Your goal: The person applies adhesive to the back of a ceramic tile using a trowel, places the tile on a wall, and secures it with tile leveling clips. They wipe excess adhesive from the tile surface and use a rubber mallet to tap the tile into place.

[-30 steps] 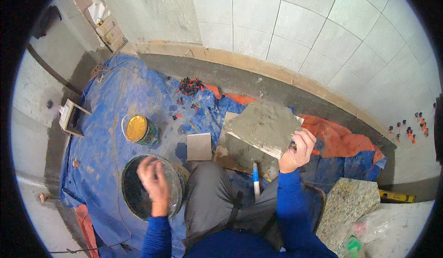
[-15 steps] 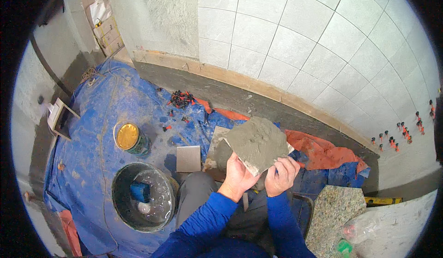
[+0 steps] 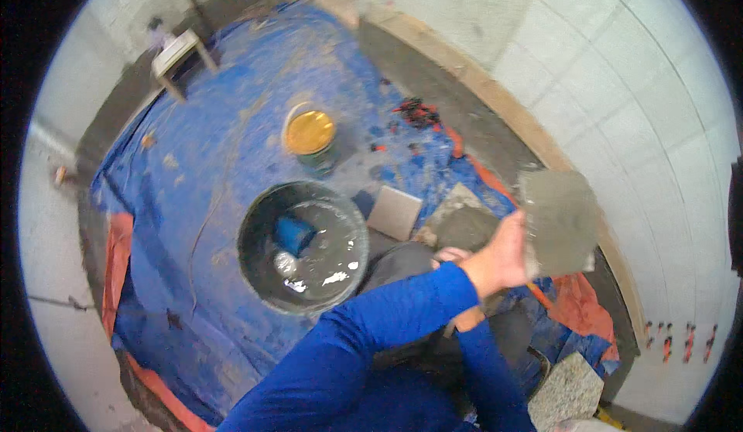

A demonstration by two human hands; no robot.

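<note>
Blue sheeting (image 3: 186, 192) covers the floor between pale walls, the tiled wall (image 3: 573, 76) rising on the right. On the sheeting stands a large dark tub (image 3: 248, 258), open at the top. Water (image 3: 325, 266) glistens inside it, and in that water sit a blue block (image 3: 294, 235) and a small whitish, shiny object (image 3: 285, 263), both toward the tub's left side. Just beyond stands a smaller pail (image 3: 316, 161) with a raised handle; its round top is yellow, though I cannot tell whether that is a lid or the contents.

Well to the right of both containers, the mortar-covered tile (image 3: 561, 219) is held up near the base of the wall. The left hand (image 3: 505, 252) has its grip clamped on the tile's near left edge. Crossing beneath the left forearm, the right hand (image 3: 450, 255) is largely hidden, so the state of its grip cannot be told. Near it lies a board (image 3: 457, 198) bearing a heap of grey mortar (image 3: 467, 228), with a bare tile (image 3: 395, 212) between board and tub.
</note>
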